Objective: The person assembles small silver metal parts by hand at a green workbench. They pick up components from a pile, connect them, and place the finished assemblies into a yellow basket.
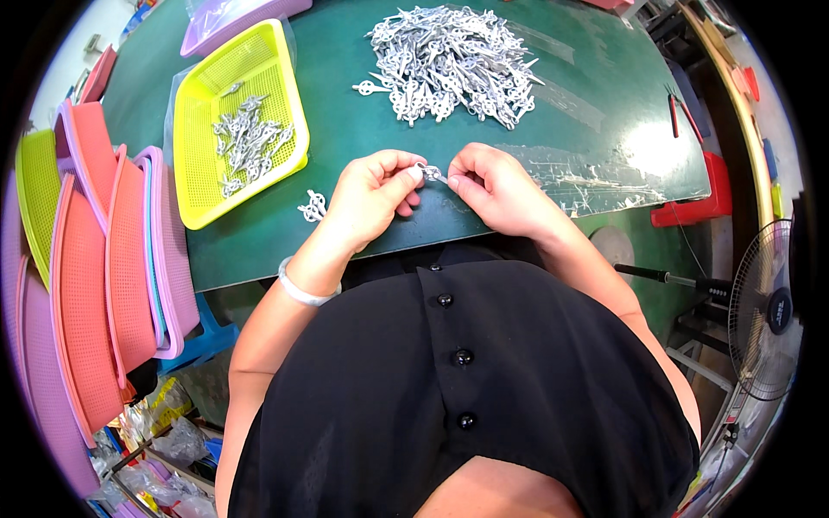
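Note:
Between my two hands, just above the near edge of the green table [345, 129], is a small silver-grey metal part [431, 173] with a round openwork head and a narrow shank. My left hand [377, 192] pinches its head end between thumb and forefinger. The fingertips of my right hand [492, 186] close on the other end. A couple of similar parts [313, 207] lie on the table beside my left wrist. Farther off is a large heap of such parts [453, 65]. At the left, a yellow-green perforated basket [194, 147] holds a smaller pile of parts [249, 142].
Stacked pink, purple and green baskets [129, 268] stand left of the table. A purple basket [233, 22] sits at the far left. Red-handled pliers [682, 116] lie at the right edge, above a red stool [695, 194]. A fan [764, 311] stands at the right.

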The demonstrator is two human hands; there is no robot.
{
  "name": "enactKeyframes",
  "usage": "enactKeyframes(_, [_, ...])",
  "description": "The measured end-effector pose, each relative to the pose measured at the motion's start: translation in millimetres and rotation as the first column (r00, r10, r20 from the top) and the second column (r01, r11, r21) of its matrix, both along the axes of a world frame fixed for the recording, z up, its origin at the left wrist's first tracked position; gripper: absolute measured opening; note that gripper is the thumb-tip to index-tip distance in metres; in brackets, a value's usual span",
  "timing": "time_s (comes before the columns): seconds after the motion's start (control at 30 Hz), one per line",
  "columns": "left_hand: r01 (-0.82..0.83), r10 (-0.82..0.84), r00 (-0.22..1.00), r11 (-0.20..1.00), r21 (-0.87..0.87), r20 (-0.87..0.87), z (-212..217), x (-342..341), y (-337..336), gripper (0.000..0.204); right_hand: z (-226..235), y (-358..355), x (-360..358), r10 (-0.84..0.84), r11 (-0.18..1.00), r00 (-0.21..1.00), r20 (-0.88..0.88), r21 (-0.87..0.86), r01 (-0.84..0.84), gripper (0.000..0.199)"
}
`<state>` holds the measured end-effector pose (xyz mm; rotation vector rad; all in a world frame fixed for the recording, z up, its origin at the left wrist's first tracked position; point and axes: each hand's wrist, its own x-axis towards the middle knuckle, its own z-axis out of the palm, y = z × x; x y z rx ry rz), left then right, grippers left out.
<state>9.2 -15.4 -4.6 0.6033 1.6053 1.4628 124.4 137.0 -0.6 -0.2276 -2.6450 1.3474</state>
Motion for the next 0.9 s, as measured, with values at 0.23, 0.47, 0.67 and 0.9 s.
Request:
enactKeyframes(0.23, [-0.103, 0.094, 0.990, 0.990, 0.093, 0.102, 7.7, -3.5, 4.4, 0.014, 9.9, -5.3, -2.2, 0.035, 0.833, 0.986, 0.165, -0.550, 0.062, 0.013])
enactKeyframes(0.47, [-0.113, 0.100, 0.984, 0.990, 0.087, 0.145, 13.7, -5.8, 2.5, 0.016, 7.4, -3.4, -3.4, 0.141, 0.725, 0.974, 0.176, -0.688, 0.020, 0.020])
enactKeyframes(0.67, [-0.117, 0.095, 0.977, 0.988, 0.105, 0.190, 16.4, -5.2, 2.0, 0.015, 8.4, -5.1, -3.0, 0.145, 0.650, 0.971, 0.191, -0.758, 0.052, 0.019])
enactKeyframes(0.9, [-0.116, 0.090, 0.974, 0.987, 0.115, 0.207, 18.0, -4.6, 1.3, 0.013, 6.4, -6.0, -4.1, 0.130, 0.631, 0.971, 0.199, -0.772, 0.074, 0.019])
